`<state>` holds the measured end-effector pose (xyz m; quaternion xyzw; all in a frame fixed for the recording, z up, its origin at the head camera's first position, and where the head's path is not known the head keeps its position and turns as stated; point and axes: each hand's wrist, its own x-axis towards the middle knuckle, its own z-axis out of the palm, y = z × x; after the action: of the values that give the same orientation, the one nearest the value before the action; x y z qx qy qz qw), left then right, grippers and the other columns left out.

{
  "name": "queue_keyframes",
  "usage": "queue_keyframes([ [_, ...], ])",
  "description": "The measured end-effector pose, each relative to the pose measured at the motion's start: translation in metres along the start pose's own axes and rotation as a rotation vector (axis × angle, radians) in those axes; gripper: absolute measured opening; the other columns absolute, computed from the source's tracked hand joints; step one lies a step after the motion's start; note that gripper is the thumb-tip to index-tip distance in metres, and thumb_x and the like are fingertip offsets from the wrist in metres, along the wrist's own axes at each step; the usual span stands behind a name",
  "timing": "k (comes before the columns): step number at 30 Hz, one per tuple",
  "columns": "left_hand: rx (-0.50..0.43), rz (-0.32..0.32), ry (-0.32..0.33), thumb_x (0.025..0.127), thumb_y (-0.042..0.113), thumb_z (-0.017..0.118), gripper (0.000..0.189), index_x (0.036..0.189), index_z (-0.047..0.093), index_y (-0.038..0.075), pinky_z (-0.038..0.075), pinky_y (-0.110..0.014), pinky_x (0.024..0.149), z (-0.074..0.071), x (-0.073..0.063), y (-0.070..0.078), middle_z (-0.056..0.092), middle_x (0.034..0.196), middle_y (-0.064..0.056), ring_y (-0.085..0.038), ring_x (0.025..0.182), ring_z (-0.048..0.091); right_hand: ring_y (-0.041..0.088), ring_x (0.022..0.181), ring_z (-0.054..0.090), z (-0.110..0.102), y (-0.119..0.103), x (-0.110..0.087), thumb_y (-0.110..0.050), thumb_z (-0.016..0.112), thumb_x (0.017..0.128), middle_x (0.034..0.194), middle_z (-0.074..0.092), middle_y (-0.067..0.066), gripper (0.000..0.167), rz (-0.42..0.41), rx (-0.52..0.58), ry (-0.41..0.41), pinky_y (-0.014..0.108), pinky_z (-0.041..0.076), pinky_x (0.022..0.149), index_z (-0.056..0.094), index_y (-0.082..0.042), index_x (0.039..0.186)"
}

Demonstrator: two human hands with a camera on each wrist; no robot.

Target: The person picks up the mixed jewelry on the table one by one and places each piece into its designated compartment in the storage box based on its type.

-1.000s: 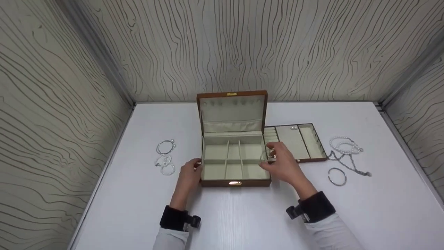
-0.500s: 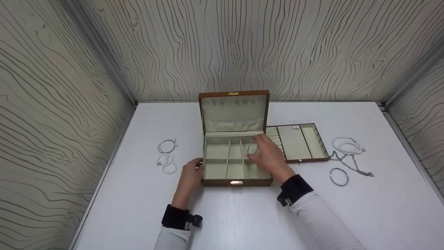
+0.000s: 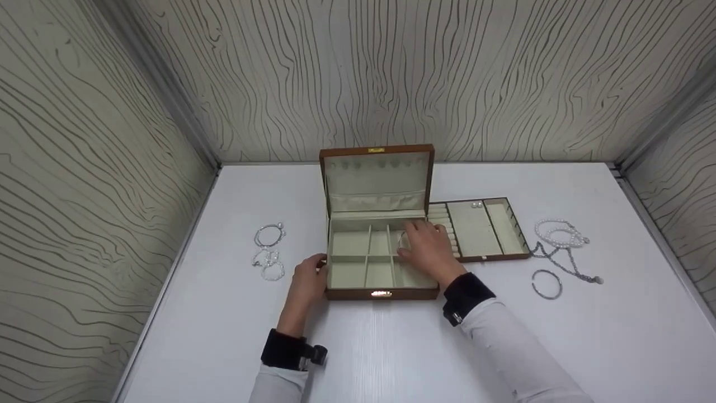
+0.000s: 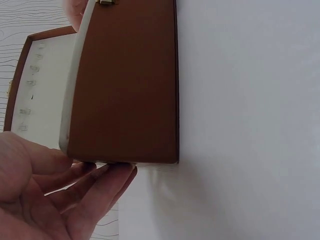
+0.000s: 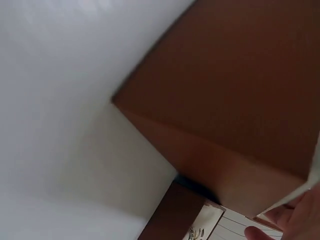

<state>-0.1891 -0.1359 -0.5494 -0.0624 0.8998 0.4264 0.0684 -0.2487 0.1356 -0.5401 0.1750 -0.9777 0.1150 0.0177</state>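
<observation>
A brown jewelry box (image 3: 382,294) stands with its lid raised, showing pale compartments. My right hand (image 3: 429,251) reaches into the back right compartment and holds a thin silver bangle (image 3: 402,239) between thumb and fingers. The hand covers much of that compartment. Against the box's left side rests my left hand (image 3: 309,278), its fingers touching the outer wall near the front. The left wrist view shows the fingers (image 4: 107,192) along that side and the brown front panel (image 4: 125,85). In the right wrist view, the box corner hides most of the right hand.
A jewelry tray (image 3: 475,229) with ring rolls and pearl earrings (image 3: 476,205) lies right of the box. Farther right are pearl strands (image 3: 559,233), a chain (image 3: 570,268) and another bangle (image 3: 546,284). At left lie a charm bracelet (image 3: 269,235) and a beaded bracelet (image 3: 273,271).
My right hand has moved left from the box's right edge with the bangle, then lowered it into the back right compartment. My left hand has stayed at the box's side.
</observation>
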Motion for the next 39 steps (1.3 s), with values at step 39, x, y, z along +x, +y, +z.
queue_keyframes([
  [39, -0.005, 0.013, 0.02, 0.1, 0.009, 0.053, 0.033, 0.13, 0.058, -0.003, 0.053, -0.041, 0.083, 0.001, -0.002, 0.0, 0.065, 0.114, -0.017, -0.027, 0.101, 0.063, 0.038, 0.115, 0.052, 0.007, 0.011, -0.004, -0.019, 0.055, 0.1, 0.119, 0.059, 0.017, 0.033, -0.089, 0.032, -0.04, 0.058, 0.04, 0.096, 0.061, -0.002, 0.128],
])
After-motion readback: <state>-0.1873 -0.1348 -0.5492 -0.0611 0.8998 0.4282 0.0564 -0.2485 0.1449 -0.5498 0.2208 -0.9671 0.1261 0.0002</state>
